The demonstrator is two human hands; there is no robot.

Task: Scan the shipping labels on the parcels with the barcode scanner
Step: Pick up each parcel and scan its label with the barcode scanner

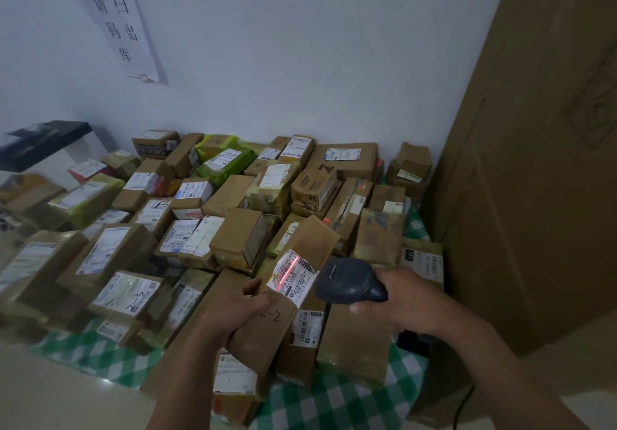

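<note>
The label (293, 277) sits just below the picture's middle, at about 6 o'clock, stuck on the upturned face of a tilted brown box (267, 334) with "2-2" handwritten on it. A red scan line (287, 272) crosses the label's barcode. At 3 o'clock from the label, just beside it, the dark scanner (347, 282) points its head at the label. The right hand (400, 299) is wrapped round the scanner's handle. The left hand (233, 309), at 9 o'clock from the label, grips the box from its lower end, thumb on top. The two hands are apart, with the label between them.

Around the box, from 9 to 2 o'clock, lie many parcels (233, 192), mostly brown cartons with white labels, on a green checked cloth (334, 396). At 11 o'clock a paper sign (123, 25) hangs on the white wall. At 3 o'clock stands a tall brown panel (534, 162).
</note>
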